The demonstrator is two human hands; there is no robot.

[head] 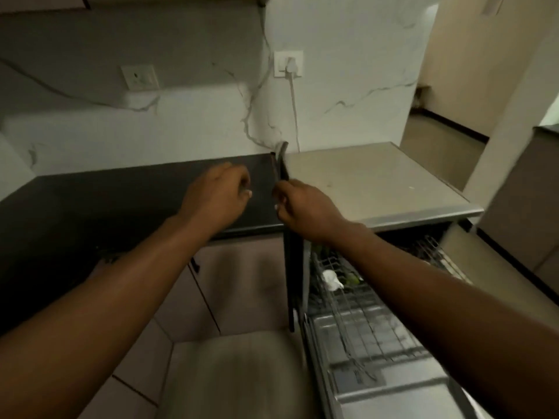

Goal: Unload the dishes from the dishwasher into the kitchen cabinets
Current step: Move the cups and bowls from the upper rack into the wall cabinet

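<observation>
My right hand (305, 211) is shut on a thin dark flat dish (280, 164). I see the dish edge-on. It stands upright above the seam between the black counter (90, 207) and the dishwasher's top (378, 182). My left hand (216, 196) hovers over the counter just left of the dish with its fingers curled; blur hides whether it holds anything. Below my right arm the dishwasher's rack (363, 316) is pulled out. A white item (331, 279) and something green (352, 278) lie at its back.
The dishwasher door (387, 400) lies open at the bottom right. Lower cabinet doors (242, 282) sit under the counter. A plug and white cord (293, 95) run down the marble wall. A doorway (438, 122) opens at the right.
</observation>
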